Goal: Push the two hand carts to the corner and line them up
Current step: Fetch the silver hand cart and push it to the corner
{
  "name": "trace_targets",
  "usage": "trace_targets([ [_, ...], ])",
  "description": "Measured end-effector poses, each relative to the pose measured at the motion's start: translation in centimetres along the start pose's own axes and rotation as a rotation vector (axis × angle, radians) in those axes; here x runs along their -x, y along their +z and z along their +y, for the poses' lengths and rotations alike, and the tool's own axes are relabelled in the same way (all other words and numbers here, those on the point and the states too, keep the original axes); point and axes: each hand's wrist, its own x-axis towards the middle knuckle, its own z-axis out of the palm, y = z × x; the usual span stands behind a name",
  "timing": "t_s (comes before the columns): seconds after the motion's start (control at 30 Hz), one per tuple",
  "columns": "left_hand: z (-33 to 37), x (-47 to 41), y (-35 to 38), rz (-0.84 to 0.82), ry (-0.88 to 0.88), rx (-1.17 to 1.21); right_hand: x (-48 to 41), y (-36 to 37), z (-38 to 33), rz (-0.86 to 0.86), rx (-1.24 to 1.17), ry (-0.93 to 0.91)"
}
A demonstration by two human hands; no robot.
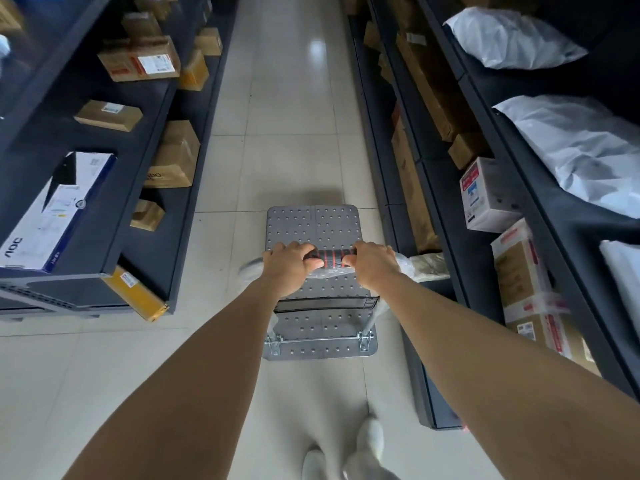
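Observation:
One grey hand cart (313,223) with a studded flat deck stands on the tiled floor in the aisle straight ahead of me. Its handle bar (331,255) has a black grip with red rings and clear plastic wrap. My left hand (289,263) grips the left part of the bar. My right hand (372,261) grips the right part. Both arms are stretched forward. The deck is bare. No second cart is in view.
Dark shelf racks line both sides of the aisle. The left rack (162,216) holds cardboard boxes and a monitor box (52,213). The right rack (450,237) holds boxes and white bags (568,147). The pale tiled floor (291,98) runs ahead between them.

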Motion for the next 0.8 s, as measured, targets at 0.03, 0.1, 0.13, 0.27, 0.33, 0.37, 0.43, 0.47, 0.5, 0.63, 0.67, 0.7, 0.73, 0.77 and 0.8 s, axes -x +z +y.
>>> trace_targets([
  [0.03,0.0,-0.8,-0.3,0.002,-0.004,0.006,-0.8,-0.3,0.0,0.006,0.001,-0.003],
  [0.1,0.0,-2.4,-0.9,0.001,-0.01,0.016,-2.7,-1.0,0.2,0.014,0.011,-0.013],
  [0.13,0.1,-3.3,-1.3,0.005,-0.012,0.027,-3.7,-1.4,0.3,0.016,0.023,-0.02],
  [0.27,0.3,-6.7,-3.0,0.017,-0.023,0.157,-7.7,-2.9,0.9,0.02,0.044,-0.042],
  [0.33,0.2,-8.7,-3.9,0.007,-0.033,0.218,-9.7,-3.8,1.1,0.021,0.062,-0.062],
  [0.37,0.1,-9.8,-4.3,0.006,-0.041,0.235,-10.8,-4.4,1.2,0.015,0.07,-0.073],
  [0.43,0.0,-11.8,-4.9,0.005,-0.054,0.26,-12.7,-5.5,1.4,0.005,0.059,-0.085],
  [0.47,0.1,-12.8,-5.3,0.007,-0.057,0.269,-13.6,-6.1,1.5,0.005,0.045,-0.09],
  [0.5,0.2,-13.7,-5.6,0.008,-0.061,0.276,-14.5,-6.7,1.6,0.007,0.027,-0.093],
  [0.63,0.8,-17.0,-6.8,0.049,-0.086,0.295,-18.3,-8.5,2.3,0.015,0.016,-0.115],
  [0.67,1.0,-17.7,-7.0,0.061,-0.091,0.287,-19.2,-8.9,2.4,0.016,0.035,-0.126],
  [0.7,1.3,-18.5,-7.3,0.075,-0.098,0.273,-20.2,-9.3,2.5,0.018,0.043,-0.132],
  [0.73,1.4,-19.2,-7.5,0.088,-0.102,0.259,-20.9,-9.6,2.5,0.018,0.047,-0.135],
  [0.77,1.5,-19.8,-7.8,0.094,-0.106,0.246,-21.6,-9.9,2.6,0.019,0.061,-0.14],
  [0.8,1.6,-20.5,-8.1,0.104,-0.108,0.232,-22.4,-10.2,2.6,0.022,0.083,-0.149],
])
